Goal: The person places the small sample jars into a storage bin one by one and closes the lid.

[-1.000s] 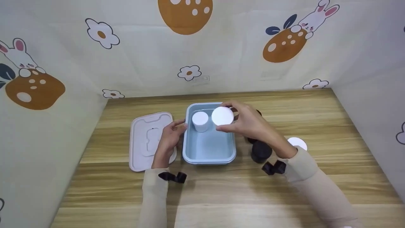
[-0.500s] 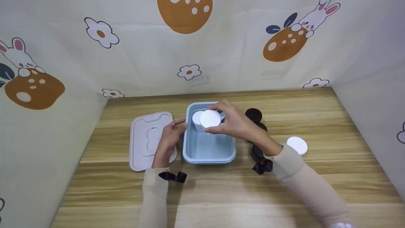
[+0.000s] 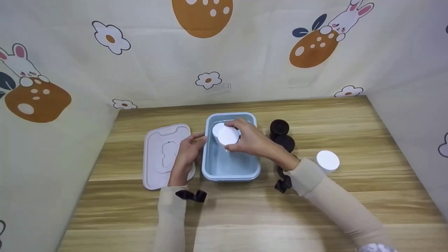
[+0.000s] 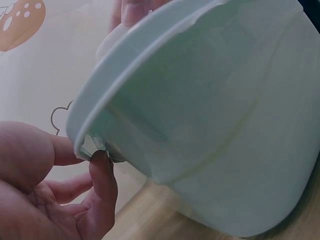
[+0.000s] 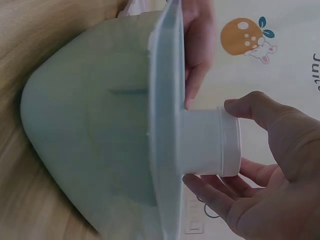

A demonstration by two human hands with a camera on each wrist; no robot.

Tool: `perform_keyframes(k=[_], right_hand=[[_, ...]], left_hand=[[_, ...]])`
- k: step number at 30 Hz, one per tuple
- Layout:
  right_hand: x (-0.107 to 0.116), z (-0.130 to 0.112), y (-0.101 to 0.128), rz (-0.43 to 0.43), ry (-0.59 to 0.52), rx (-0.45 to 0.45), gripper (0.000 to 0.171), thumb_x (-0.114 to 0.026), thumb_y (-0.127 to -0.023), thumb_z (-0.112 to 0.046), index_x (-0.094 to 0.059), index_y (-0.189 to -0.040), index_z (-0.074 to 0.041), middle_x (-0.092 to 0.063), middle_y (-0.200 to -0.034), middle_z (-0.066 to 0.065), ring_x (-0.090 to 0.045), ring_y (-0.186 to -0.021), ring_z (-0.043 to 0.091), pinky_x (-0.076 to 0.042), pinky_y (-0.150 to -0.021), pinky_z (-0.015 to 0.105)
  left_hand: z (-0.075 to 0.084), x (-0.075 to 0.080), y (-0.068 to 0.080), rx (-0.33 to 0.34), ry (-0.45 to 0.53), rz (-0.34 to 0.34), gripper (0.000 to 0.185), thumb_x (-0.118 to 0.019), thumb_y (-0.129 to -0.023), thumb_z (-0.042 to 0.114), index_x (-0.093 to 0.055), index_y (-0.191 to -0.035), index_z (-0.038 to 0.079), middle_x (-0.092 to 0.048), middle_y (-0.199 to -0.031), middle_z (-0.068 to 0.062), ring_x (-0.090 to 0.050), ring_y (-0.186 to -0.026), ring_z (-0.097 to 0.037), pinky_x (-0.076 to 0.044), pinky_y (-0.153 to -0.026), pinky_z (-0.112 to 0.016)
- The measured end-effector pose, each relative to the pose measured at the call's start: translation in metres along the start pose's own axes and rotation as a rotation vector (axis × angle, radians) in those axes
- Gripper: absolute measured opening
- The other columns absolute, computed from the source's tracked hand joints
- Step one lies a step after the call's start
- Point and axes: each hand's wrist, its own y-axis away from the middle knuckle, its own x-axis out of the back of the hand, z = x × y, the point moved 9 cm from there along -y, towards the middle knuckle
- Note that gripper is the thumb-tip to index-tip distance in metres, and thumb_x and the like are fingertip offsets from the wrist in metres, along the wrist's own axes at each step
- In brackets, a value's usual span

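A light blue plastic box (image 3: 231, 176) stands uncovered in the middle of the table. At its left side my left hand (image 3: 189, 152) holds the rim; the left wrist view shows thumb and fingers pinching the rim (image 4: 117, 75). My right hand (image 3: 253, 140) grips a white lidded jar (image 3: 228, 137) by its top. That jar is upright and partly below the rim, as the right wrist view shows the jar body (image 5: 202, 142) entering the opening. Beside it inside the box is another white jar (image 3: 217, 128), partly hidden behind the held one. Whether the held jar touches the box floor is hidden.
A pale lid (image 3: 154, 161) lies flat left of the box, partly under my left hand. Several black jars (image 3: 285, 142) stand in a row to the right, some hidden by my right arm. Further right is a white jar (image 3: 328, 160). A patterned wall sheet (image 3: 157, 63) rises behind the table.
My right hand has carried the white jar leftward and downward in view, into the box's opening beside the other jar. My left hand stays at the rim.
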Motion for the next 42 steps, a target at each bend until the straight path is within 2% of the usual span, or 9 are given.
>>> perform_keyframes(k=[9, 15, 20, 24, 27, 31, 42], right_hand=[[-0.024, 0.001, -0.005, -0.050, -0.001, 0.005, 0.063, -0.088, -0.074, -0.023, -0.062, -0.128, -0.004, -0.060, -0.126, 0.016, -0.058, -0.115, 0.029, -0.049, -0.100, 0.043], [-0.040, 0.002, -0.008, -0.087, 0.033, -0.037, 0.062, -0.089, -0.073, -0.024, -0.065, -0.127, -0.007, -0.057, -0.123, 0.017, -0.058, -0.110, 0.028, -0.049, -0.097, 0.042], [-0.045, 0.000, -0.011, -0.079, 0.054, -0.040, 0.062, -0.089, -0.074, -0.021, -0.065, -0.127, -0.003, -0.057, -0.122, 0.019, -0.058, -0.108, 0.029, -0.049, -0.097, 0.043], [-0.044, 0.000, -0.015, -0.070, 0.070, -0.041, 0.062, -0.089, -0.074, -0.020, -0.065, -0.128, -0.002, -0.059, -0.121, 0.019, -0.059, -0.107, 0.029, -0.049, -0.097, 0.043], [-0.044, 0.001, -0.016, -0.074, 0.077, -0.042, 0.063, -0.089, -0.073, -0.019, -0.064, -0.129, -0.002, -0.059, -0.120, 0.019, -0.058, -0.107, 0.030, -0.049, -0.097, 0.042], [-0.045, 0.000, -0.018, -0.079, 0.080, -0.041, 0.063, -0.089, -0.073, -0.018, -0.064, -0.129, -0.001, -0.059, -0.122, 0.020, -0.058, -0.109, 0.030, -0.048, -0.099, 0.043], [-0.050, 0.004, -0.017, -0.087, 0.093, -0.095, 0.060, -0.090, -0.072, -0.014, -0.065, -0.125, 0.001, -0.058, -0.123, 0.021, -0.056, -0.113, 0.033, -0.047, -0.102, 0.044]], left_hand=[[0.000, 0.000, 0.000, -0.008, 0.004, -0.017, 0.041, -0.060, -0.100, 0.024, -0.059, -0.137, 0.008, -0.068, -0.125, -0.018, -0.066, -0.104, -0.022, -0.051, -0.082, -0.027], [-0.001, 0.001, 0.002, 0.003, -0.004, -0.025, 0.042, -0.060, -0.101, 0.026, -0.058, -0.138, 0.007, -0.066, -0.128, -0.019, -0.064, -0.107, -0.023, -0.051, -0.089, -0.032], [-0.001, 0.001, 0.001, 0.007, -0.004, -0.032, 0.043, -0.059, -0.101, 0.027, -0.057, -0.139, 0.006, -0.064, -0.131, -0.019, -0.062, -0.111, -0.024, -0.049, -0.094, -0.033], [0.002, 0.000, 0.002, -0.016, 0.002, -0.040, 0.043, -0.061, -0.100, 0.026, -0.058, -0.138, 0.004, -0.065, -0.130, -0.020, -0.065, -0.101, -0.019, -0.051, -0.082, -0.027], [0.002, -0.001, 0.002, -0.025, -0.001, -0.042, 0.043, -0.060, -0.100, 0.025, -0.058, -0.137, 0.003, -0.065, -0.130, -0.021, -0.065, -0.101, -0.019, -0.052, -0.079, -0.025], [0.002, 0.000, 0.002, -0.022, -0.020, -0.039, 0.043, -0.059, -0.100, 0.026, -0.058, -0.137, 0.004, -0.064, -0.132, -0.021, -0.063, -0.111, -0.024, -0.051, -0.088, -0.028], [0.003, -0.001, 0.002, -0.020, -0.022, -0.036, 0.043, -0.058, -0.101, 0.025, -0.057, -0.138, 0.004, -0.061, -0.136, -0.021, -0.060, -0.123, -0.029, -0.047, -0.103, -0.038]])
